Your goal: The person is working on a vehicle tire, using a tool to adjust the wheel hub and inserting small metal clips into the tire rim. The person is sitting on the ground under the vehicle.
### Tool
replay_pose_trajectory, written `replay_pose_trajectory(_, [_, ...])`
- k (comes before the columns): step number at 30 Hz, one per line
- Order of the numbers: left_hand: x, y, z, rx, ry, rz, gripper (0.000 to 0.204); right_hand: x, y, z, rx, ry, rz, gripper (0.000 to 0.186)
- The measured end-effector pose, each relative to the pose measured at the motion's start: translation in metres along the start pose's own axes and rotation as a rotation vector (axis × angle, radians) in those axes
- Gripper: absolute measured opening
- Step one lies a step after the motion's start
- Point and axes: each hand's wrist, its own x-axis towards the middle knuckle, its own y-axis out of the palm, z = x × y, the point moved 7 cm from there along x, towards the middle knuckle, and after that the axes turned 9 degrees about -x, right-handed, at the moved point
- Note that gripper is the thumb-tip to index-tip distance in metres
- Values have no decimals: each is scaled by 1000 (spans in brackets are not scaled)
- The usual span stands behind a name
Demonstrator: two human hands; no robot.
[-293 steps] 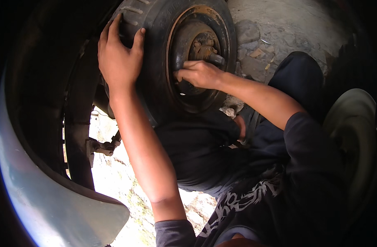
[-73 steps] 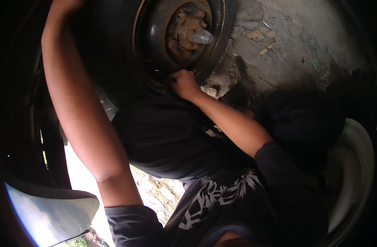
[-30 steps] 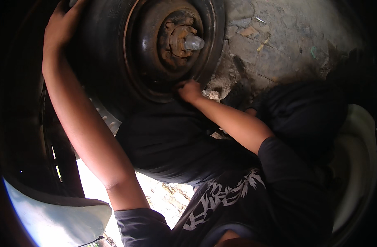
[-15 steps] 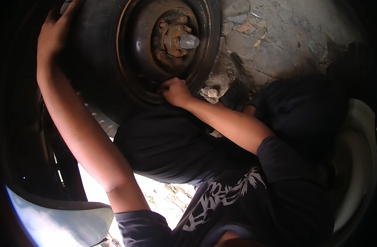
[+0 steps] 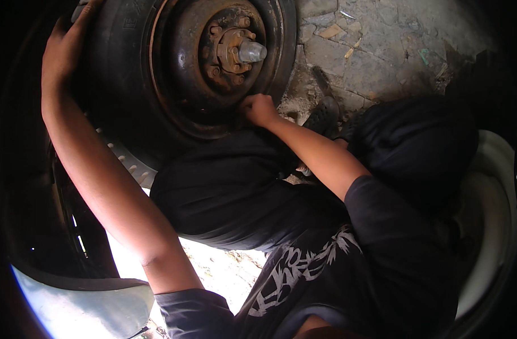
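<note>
Fingers: right hand [image 5: 260,109] curled at rusty steel rim [image 5: 185,62], pinch unclear; left hand [image 5: 60,59] splayed on black rubber tyre [image 5: 120,68]. Likely steadying; next needs even grip.

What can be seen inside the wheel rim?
Inside the wheel rim are a rusty hub, bolts and a grey cap; whatever lies behind the curled right hand is hidden.

Shade lies dim; ground [image 5: 216,272] glares washed-out white; edges blacken

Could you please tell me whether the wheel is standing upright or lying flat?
The wheel is upright: its face turns sideways, and the grey hub cone points right across the floor.
</note>
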Motion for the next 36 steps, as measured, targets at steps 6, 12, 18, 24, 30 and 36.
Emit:
replay_pose_trajectory(6, [-1, 17, -29, -72, 28, 64, 111, 73, -38, -100, -279, 119, -285, 15])
replay_pose_trajectory(12, [0, -1, 3, -39, 53, 39, 107, 33, -18, -44, -204, -249, -130, 19])
replay_pose_trajectory(18, [11, 8, -5, -39, 65, 46, 108, 70, -34, -84, -257, 158, -159, 23])
replay_pose_trajectory(24, [-6, 5, -14, -29, 13, 53, 110, 67, -24, -72, -315, 130, -75, 20])
replay_pose_trajectory(30, [0, 11, -27, -121, 24, 117, 109, 95, -31, -106, -312, 291, 11, 19])
replay_pose_trajectory(36, [-11, 3, -21, -31, 0, 54, 113, 83, -57, -79, -177, 215, -208, 23])
